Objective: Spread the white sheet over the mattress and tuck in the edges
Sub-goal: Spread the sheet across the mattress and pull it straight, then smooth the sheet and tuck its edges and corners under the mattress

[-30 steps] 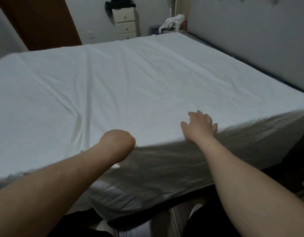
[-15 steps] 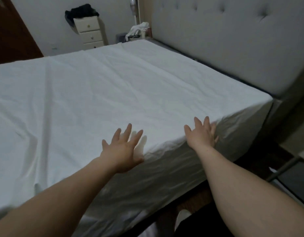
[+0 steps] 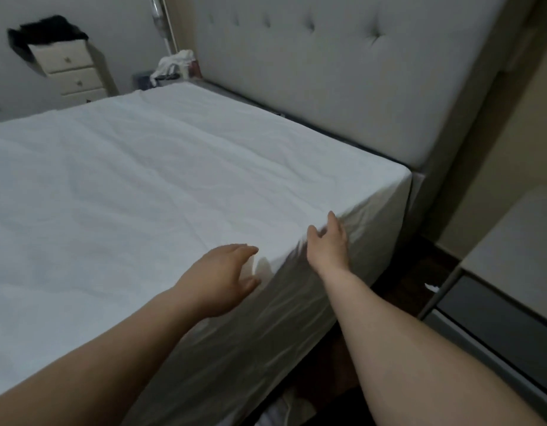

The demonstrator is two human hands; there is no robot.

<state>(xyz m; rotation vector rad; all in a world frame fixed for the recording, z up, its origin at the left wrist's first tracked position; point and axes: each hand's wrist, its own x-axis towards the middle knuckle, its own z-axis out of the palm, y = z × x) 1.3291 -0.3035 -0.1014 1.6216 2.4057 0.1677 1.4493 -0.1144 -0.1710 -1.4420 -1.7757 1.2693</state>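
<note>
Nearest us, our two bare forearms reach in from six o'clock toward the near edge of the bed. Our left hand (image 3: 218, 279) hangs over that edge, fingers (image 3: 246, 249) loose and slightly spread, released and holding nothing; we cannot tell whether the palm touches the cloth. At two o'clock from it, just beside, our right hand (image 3: 327, 241) lies on the upper edge of the mattress, fingers resting against the sheet (image 3: 174, 186) where it folds over the side. Its grasp is not plain; the fingers look relaxed rather than clenched.

The sheet covers the whole top of the mattress, lightly creased, and drapes down the near side in loose folds, its lower hem hanging free above the dark floor (image 3: 407, 278). At three o'clock stands a grey nightstand (image 3: 512, 241), with a small white scrap on the floor beside it.

Farther off, at one o'clock, a tufted headboard (image 3: 343, 72) rises behind the mattress. At eleven o'clock, by the far wall, a cream drawer chest (image 3: 70, 73) carries dark clothing (image 3: 47, 27), and white cloth (image 3: 174, 64) is heaped at twelve o'clock by the far corner of the bed.
</note>
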